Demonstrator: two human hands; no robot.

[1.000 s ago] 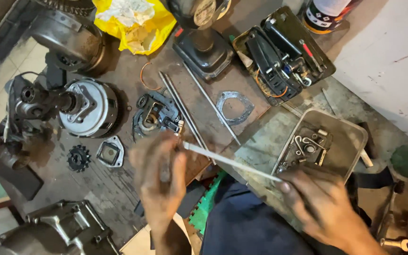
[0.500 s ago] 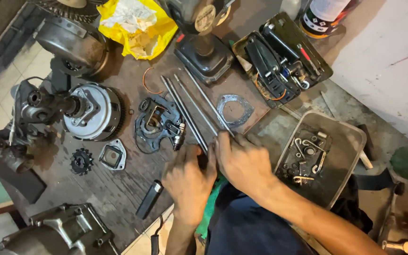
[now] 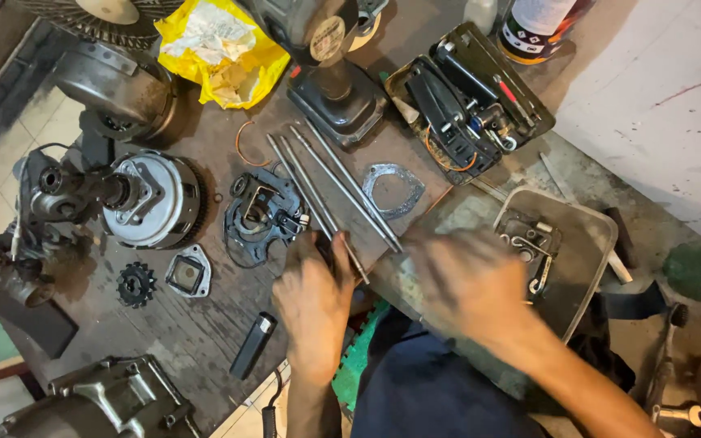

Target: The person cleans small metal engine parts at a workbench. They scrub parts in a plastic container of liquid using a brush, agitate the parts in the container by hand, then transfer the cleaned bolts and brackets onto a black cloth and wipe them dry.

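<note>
Three long metal rods (image 3: 330,186) lie side by side on the dark workbench, running from the far middle toward me. My left hand (image 3: 314,300) is at their near ends, fingertips pinched on the end of the leftmost rod. My right hand (image 3: 468,280) is blurred with motion just right of the rods, fingers stretched out, nothing seen in it. It hovers between a flat metal gasket (image 3: 393,191) and a metal tray (image 3: 602,235) of small parts. A black engine plate (image 3: 261,215) lies left of the rods.
At the left are a clutch assembly (image 3: 152,203), a small sprocket (image 3: 135,284) and a square cover (image 3: 188,274). A black lighter (image 3: 253,345) lies near the front edge. Behind are a yellow bag (image 3: 221,49), a black tool tray (image 3: 472,97) and a can (image 3: 541,28).
A second ago my right hand held one rod out to the right; then both hands laid it with the others. Now the right hand has moved right, off the rods.
</note>
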